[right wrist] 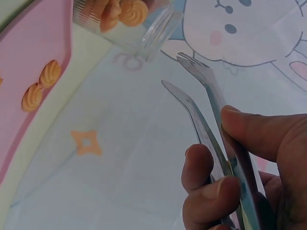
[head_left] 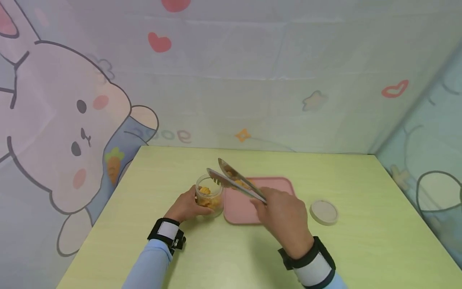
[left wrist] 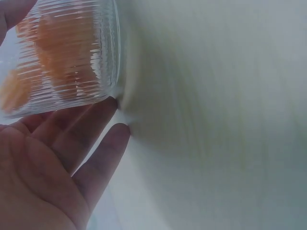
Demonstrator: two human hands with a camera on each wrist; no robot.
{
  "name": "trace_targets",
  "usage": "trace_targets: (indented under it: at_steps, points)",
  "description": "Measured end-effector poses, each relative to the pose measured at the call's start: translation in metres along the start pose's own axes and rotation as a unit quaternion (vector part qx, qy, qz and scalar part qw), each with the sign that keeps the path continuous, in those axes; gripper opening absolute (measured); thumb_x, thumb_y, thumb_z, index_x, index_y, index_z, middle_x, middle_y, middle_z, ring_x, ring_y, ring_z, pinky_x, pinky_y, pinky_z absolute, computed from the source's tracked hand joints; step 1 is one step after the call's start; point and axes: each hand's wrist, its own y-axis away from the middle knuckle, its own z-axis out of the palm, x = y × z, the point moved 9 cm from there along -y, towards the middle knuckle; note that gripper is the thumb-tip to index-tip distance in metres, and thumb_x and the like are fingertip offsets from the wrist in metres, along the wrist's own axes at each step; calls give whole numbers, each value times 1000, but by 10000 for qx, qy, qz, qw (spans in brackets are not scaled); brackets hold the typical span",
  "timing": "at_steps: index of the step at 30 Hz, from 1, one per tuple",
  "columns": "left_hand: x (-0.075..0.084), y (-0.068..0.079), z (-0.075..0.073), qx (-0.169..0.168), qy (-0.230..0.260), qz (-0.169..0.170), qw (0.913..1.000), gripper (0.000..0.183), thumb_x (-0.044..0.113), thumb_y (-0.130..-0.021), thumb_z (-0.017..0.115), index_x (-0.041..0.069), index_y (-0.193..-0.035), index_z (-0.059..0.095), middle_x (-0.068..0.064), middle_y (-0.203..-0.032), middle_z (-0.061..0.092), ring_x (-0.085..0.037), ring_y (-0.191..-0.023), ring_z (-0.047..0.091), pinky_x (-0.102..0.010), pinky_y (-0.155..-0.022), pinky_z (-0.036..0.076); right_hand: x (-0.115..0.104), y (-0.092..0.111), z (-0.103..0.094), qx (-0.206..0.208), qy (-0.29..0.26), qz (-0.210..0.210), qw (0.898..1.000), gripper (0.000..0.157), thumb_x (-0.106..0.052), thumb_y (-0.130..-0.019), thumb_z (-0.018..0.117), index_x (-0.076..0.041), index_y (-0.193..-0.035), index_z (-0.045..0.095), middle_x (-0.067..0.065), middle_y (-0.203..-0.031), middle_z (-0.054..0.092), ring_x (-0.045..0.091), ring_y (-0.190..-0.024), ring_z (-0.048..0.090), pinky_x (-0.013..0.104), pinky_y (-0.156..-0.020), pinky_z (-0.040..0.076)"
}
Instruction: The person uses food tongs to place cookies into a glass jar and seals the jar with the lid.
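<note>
On the table, my left hand (head_left: 187, 205) grips a clear ribbed jar (head_left: 215, 202), thumb in front and fingers round the far side. Golden swirled cookies (head_left: 205, 190) lie inside it; in the left wrist view they blur through the wall (left wrist: 62, 48). My right hand (head_left: 286, 214) holds metal tongs (right wrist: 217, 98) between thumb and fingers. Their arms stand apart with nothing visible between the tips, which hover near the jar's open mouth. To the right of the jar is a pink tray (head_left: 240, 210), partly hidden by the tongs and right hand, with several cookies (right wrist: 49, 73) on it.
A round pale lid (head_left: 324, 212) lies flat on the light yellow table (head_left: 379, 241), right of the tray. Behind the table hangs a printed cloth (head_left: 252, 80) with a rabbit and hearts; another cloth stands at the right side.
</note>
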Motion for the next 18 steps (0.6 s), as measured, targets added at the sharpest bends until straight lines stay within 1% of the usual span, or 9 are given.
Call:
trace_targets:
  at_steps: [3, 9, 11, 15, 17, 18]
  points:
    - [0, 0, 0, 6, 47, 12, 10000, 81, 31, -71, 92, 7, -136, 51, -14, -128, 66, -27, -110, 64, -45, -91, 52, 6, 1, -2, -58, -93, 99, 9999, 18, -32, -87, 80, -16, -93, 74, -4, -58, 56, 11, -44, 42, 29, -38, 29]
    - [1, 0, 0, 11, 13, 45, 10000, 91, 32, -71, 92, 9, -146, 47, -15, -131, 66, -27, -113, 63, -45, -93, 50, 24, 7, -3, -86, -178, 279, 9994, 20, -31, -88, 79, -14, -97, 73, -3, -56, 51, 12, -44, 41, 28, -39, 28]
    - [1, 0, 0, 19, -53, 61, 10000, 89, 32, -71, 92, 9, -145, 49, -14, -129, 67, -26, -111, 64, -44, -91, 51, 31, 9, -2, -134, -210, 360, 9990, 20, -31, -90, 78, -13, -95, 72, -4, -55, 48, 12, -44, 40, 28, -39, 27]
    - [2, -1, 0, 3, -94, 66, 9999, 82, 31, -71, 92, 9, -140, 52, -13, -125, 69, -24, -105, 64, -40, -86, 51, 48, 16, 3, -343, -291, 655, 9968, 20, -32, -91, 75, -13, -90, 68, -4, -54, 42, 13, -45, 40, 28, -40, 26]
    - [2, -2, 1, -19, -66, 48, 10000, 82, 30, -71, 92, 9, -139, 52, -13, -124, 69, -24, -104, 63, -39, -84, 51, 56, 20, 7, -459, -271, 792, 9954, 21, -33, -92, 74, -13, -90, 68, -4, -55, 43, 14, -46, 41, 29, -41, 27]
    - [2, -2, 1, -30, -36, 27, 10000, 82, 30, -72, 92, 9, -140, 52, -13, -124, 69, -24, -104, 63, -38, -84, 50, 59, 22, 9, -518, -262, 851, 9947, 21, -32, -92, 74, -12, -93, 69, -3, -55, 44, 15, -47, 41, 29, -41, 28]
